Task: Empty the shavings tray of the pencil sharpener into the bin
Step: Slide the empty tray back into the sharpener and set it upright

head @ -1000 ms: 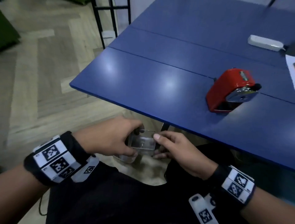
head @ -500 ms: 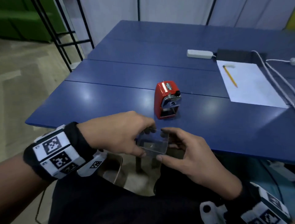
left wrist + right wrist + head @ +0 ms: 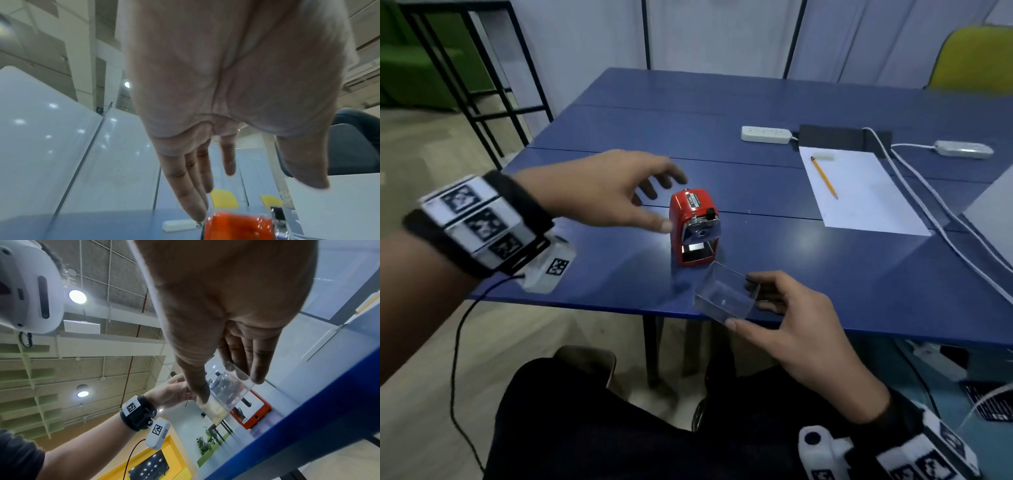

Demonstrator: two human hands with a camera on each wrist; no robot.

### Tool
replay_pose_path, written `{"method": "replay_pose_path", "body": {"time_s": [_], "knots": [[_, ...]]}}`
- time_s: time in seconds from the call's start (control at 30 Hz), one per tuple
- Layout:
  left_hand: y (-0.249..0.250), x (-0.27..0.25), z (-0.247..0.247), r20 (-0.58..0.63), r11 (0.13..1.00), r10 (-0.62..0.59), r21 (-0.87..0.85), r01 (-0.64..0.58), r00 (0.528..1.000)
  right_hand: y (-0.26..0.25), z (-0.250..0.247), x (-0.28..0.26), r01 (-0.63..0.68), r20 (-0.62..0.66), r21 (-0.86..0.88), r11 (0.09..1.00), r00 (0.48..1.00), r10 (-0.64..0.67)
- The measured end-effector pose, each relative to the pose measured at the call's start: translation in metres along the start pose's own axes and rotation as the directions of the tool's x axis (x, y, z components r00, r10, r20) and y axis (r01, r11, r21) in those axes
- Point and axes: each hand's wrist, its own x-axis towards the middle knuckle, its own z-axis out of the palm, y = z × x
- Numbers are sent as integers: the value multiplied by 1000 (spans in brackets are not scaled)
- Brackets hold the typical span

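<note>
The clear shavings tray (image 3: pixel 726 297) looks empty, apart from a tiny speck, and is out of the red pencil sharpener (image 3: pixel 694 229), just near of its open slot above the near table (image 3: pixel 842 281) edge. The right hand (image 3: pixel 796 330) pinches it between thumb and fingers. The left hand (image 3: pixel 606 192), fingers spread and holding nothing, reaches to the sharpener's left side. Emptying seems done; what remains, I judge, is sliding the tray back.

Black wristbands (image 3: pixel 517 219) with white tag-marked blocks (image 3: pixel 479 222), thin black cable (image 3: pixel 457 342), dark trousers (image 3: pixel 619 428), white headset (image 3: pixel 26 287).
</note>
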Motion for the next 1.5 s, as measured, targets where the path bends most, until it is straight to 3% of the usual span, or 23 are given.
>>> {"method": "replay_pose_path", "body": {"time_s": [0.1,0.33,0.43,1.03,1.5], "knots": [[-4,27,12,22,995,-43,-86,45,999,1,3,-1,-41,-43,-16,999,998,41],[-6,62,60,66,995,33,-91,-27,997,3,18,8,-116,-141,-50,992,984,108],[-7,66,69,15,991,54,-120,-51,998,1,28,20,-133,-155,-92,987,981,118],[-12,69,80,-70,990,84,-104,-91,994,-20,61,68,-161,-251,-247,956,963,97],[-10,65,79,-75,992,57,-107,-64,996,-30,60,91,-112,-193,-351,930,980,45]]}}
